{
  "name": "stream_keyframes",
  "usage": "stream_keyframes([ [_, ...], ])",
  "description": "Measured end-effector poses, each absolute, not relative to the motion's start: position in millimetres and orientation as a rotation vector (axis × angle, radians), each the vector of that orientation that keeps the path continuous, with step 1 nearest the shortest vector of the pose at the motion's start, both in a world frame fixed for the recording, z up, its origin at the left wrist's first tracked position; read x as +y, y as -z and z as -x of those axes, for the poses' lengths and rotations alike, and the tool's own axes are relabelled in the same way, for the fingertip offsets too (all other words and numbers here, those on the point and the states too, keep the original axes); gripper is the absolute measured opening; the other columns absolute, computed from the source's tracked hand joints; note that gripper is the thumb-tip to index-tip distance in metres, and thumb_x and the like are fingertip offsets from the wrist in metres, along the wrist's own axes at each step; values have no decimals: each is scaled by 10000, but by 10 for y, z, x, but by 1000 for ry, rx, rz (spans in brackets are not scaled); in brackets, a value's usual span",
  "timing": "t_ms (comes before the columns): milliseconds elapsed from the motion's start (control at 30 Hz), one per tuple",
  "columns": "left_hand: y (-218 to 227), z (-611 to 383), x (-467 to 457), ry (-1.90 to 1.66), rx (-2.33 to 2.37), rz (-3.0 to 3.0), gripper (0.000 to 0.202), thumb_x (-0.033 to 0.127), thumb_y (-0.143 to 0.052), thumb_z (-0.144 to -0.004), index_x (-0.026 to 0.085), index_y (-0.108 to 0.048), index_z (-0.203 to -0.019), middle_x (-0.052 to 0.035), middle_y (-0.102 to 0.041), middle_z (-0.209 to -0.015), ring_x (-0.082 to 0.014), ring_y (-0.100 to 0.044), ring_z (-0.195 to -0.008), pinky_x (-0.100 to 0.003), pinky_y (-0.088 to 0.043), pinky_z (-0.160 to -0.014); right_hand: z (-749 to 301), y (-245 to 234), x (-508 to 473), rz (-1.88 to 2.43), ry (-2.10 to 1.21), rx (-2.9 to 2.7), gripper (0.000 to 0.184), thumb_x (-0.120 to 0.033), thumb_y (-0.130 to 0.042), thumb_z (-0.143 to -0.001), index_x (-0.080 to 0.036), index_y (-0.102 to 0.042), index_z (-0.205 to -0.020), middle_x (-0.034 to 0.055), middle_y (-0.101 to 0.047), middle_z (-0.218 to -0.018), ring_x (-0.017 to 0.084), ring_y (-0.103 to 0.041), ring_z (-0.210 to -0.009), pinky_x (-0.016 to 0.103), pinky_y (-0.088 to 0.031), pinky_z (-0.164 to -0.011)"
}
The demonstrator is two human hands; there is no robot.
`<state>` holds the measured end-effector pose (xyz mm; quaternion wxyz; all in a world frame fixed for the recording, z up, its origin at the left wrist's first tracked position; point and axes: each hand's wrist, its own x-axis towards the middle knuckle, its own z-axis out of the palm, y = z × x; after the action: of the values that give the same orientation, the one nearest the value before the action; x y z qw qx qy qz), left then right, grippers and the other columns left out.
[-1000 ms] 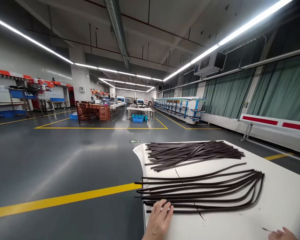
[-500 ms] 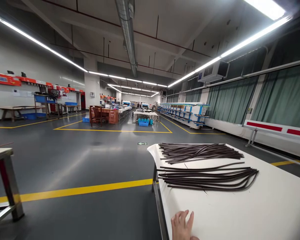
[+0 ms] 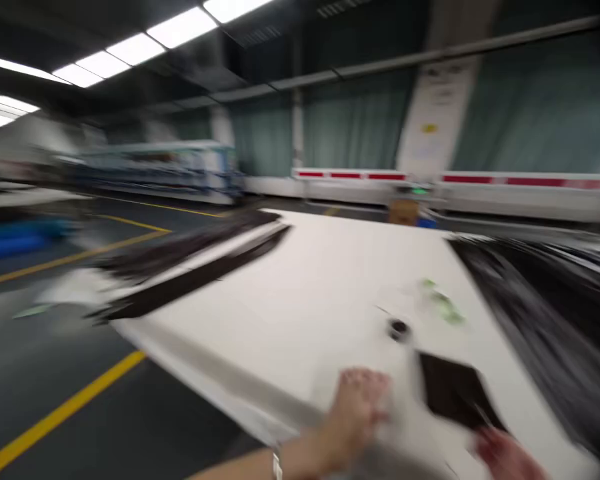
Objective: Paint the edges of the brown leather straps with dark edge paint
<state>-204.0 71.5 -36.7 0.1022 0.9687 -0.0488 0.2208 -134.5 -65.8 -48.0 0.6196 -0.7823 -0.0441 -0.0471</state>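
Head view, motion-blurred: the camera had swung right, so the dark strips [image 3: 190,283] seen ahead earlier now lay along the left side of the white surface [image 3: 280,320]. Left hand [image 3: 357,410] sat open on the surface, fingers together, seemingly bracing. Right hand [image 3: 505,457] was just beside a dark square piece [image 3: 455,390], too blurred to tell whether it gripped it.

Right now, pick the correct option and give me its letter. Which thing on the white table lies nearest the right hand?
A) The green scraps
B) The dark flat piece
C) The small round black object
B: the right hand is at the lower corner of the dark flat piece, though blur hides whether they touch; the green scraps and small round black object lie farther off.
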Motion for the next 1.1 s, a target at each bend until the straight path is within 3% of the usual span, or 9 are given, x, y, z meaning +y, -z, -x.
stream_keyframes([
  [67, 351, 1640, 477, -561, -332, -2716, 359, 252, -508, -969, 176, -495, -1320, -100, -656, -1168, -232, -572, -1062, -434, -483, -922, 1292, 573, -1288, 1740, 254, 56, 388, -478, -492, -983, -180, -564, -1221, 94, -609, -1177, 220, -626, -994, 403, -572, -806],
  [167, 295, 1121, 298, -443, -546, -2603, 341, 239, -462, -984, 180, -501, -1318, -87, -631, -1234, -254, -509, -1117, -454, -432, -937, 1242, 636, -1736, 1603, 360, 121, 516, -555, -366, -994, -132, -610, -1160, 118, -666, -1098, 238, -657, -965, 388, -570, -797],
  [300, 201, 675, 105, -364, -628, -2596, 322, 285, -531, -956, 178, -573, -1256, -93, -670, -1095, -267, -505, -1040, -454, -400, -885, 1109, 650, -1754, 1496, 325, 107, 525, -602, -457, -929, -145, -690, -1041, 120, -710, -1004, 267, -670, -910, 395, -555, -768],
  [500, 235, 271, -33, -226, -630, -2508, 163, 279, -605, -906, 205, -742, -857, -57, -663, -849, -232, -534, -886, -388, -407, -808, 1008, 665, -1680, 1489, 295, 112, 500, -589, -464, -934, -152, -696, -1004, 107, -713, -996, 244, -664, -902, 382, -519, -825],
  [733, 200, 53, 153, -106, -654, -2255, 173, 235, -552, -923, 182, -711, -879, -27, -690, -892, -146, -635, -820, -247, -507, -742, 739, 666, -1596, 1524, 244, 116, 468, -577, -491, -929, -163, -705, -977, 89, -713, -947, 219, -653, -856, 321, -518, -757],
  [833, 186, 41, 174, -139, -763, -2203, 148, 233, -589, -897, 202, -729, -863, -45, -696, -975, -167, -651, -879, -268, -526, -786, 528, 623, -1467, 1511, 240, 68, 504, -593, -461, -933, -164, -721, -892, 78, -711, -815, 202, -647, -716, 288, -514, -613],
  [900, 228, 22, 168, -187, -818, -2195, 220, 223, -543, -918, 206, -723, -793, -48, -698, -881, -180, -646, -828, -285, -535, -733, 417, 606, -1380, 1514, 256, 40, 542, -596, -425, -947, -168, -718, -793, 66, -691, -703, 185, -622, -612, 272, -492, -536],
  [1000, 350, -35, 157, -260, -878, -2188, 293, 195, -471, -946, 209, -669, -730, -31, -670, -777, -182, -602, -766, -292, -521, -673, 353, 632, -1330, 1538, 319, 35, 549, -594, -432, -948, -172, -689, -706, 57, -670, -650, 175, -610, -577, 261, -488, -517],
  [1100, 483, -82, 154, -297, -885, -2191, 273, 183, -467, -949, 204, -621, -724, -21, -649, -769, -177, -578, -751, -303, -513, -688, 332, 666, -1528, 1568, 432, 105, 588, -613, -327, -975, -170, -660, -777, 66, -686, -709, 180, -636, -617, 276, -523, -563],
])
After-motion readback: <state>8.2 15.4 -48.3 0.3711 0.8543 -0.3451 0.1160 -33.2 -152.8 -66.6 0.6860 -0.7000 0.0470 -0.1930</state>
